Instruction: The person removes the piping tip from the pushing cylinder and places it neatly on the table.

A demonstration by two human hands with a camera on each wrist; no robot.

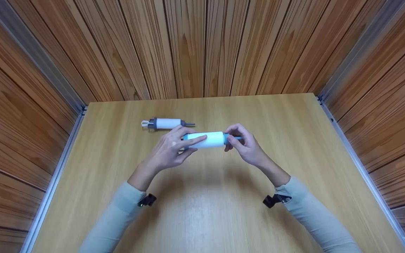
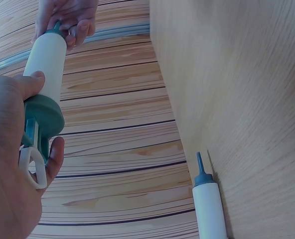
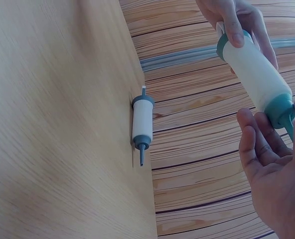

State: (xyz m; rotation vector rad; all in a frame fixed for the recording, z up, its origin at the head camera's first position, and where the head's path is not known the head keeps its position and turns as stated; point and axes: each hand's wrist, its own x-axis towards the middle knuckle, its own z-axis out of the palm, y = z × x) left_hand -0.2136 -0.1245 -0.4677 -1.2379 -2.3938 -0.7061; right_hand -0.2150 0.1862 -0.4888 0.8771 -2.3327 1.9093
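The wooden tabletop (image 1: pixel 209 214) spreads wide to either side and toward the person; its back edge (image 1: pixel 202 98) lies beyond a dark-ended tube (image 1: pixel 168 123). Held above the table, the teal-ended tube (image 1: pixel 213 140) runs left to right (roughly parallel to that edge), its nozzle (image 3: pixel 288 121) pointing right. The left hand (image 1: pixel 171 147) grips its handled end; the right hand (image 1: pixel 246 147) pinches the nozzle.

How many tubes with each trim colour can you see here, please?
Blue-green-trimmed tube, in the hands: 1
Dark-grey-trimmed tube, on the table: 1
Total: 2 tubes
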